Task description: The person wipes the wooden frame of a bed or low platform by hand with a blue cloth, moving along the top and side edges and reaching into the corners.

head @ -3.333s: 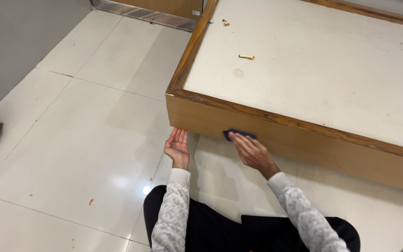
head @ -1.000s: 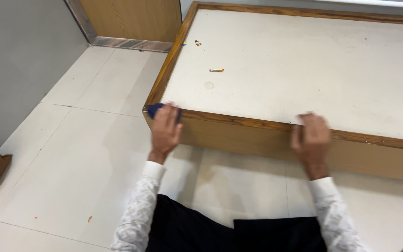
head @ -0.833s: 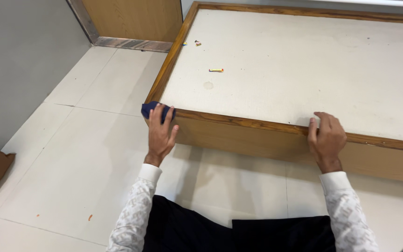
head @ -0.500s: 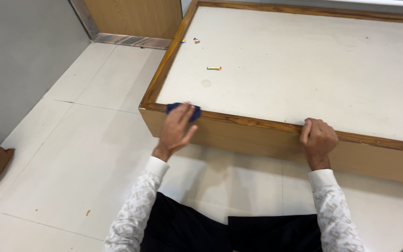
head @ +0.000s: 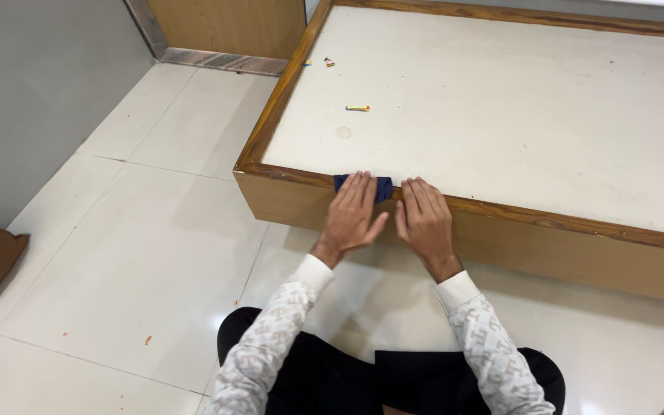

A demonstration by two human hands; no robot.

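Your left hand (head: 351, 211) lies flat, fingers together, pressing a dark blue cloth (head: 382, 187) onto the near wooden rim (head: 501, 209) of the low platform, so the cloth bears on the edge. Your right hand (head: 424, 219) rests just beside it, fingers extended on the rim, holding nothing, both wrists angled forward.
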